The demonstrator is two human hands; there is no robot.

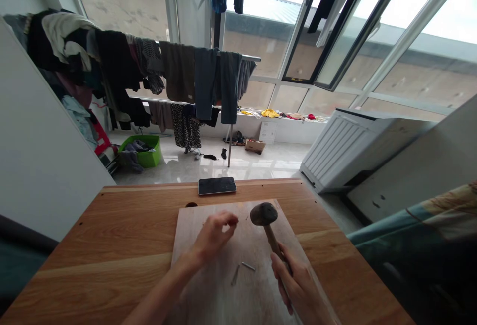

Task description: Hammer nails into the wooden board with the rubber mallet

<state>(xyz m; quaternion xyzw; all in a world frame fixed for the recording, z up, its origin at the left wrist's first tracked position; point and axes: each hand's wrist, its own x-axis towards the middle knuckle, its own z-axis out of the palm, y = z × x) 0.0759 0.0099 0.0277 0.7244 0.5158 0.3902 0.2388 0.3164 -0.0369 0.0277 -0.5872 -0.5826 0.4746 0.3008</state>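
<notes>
My right hand grips the wooden handle of a hammer, whose dark head hangs just above a pale wooden board. My left hand rests over the board's middle with fingertips pinched together, probably on a small nail that I cannot make out. Two loose nails lie on the board between my hands. The board lies on a brown wooden table.
A dark phone lies at the table's far edge. Beyond stand a rack of hanging clothes, a green basket, a white radiator cover and large windows. A patterned blanket is at right.
</notes>
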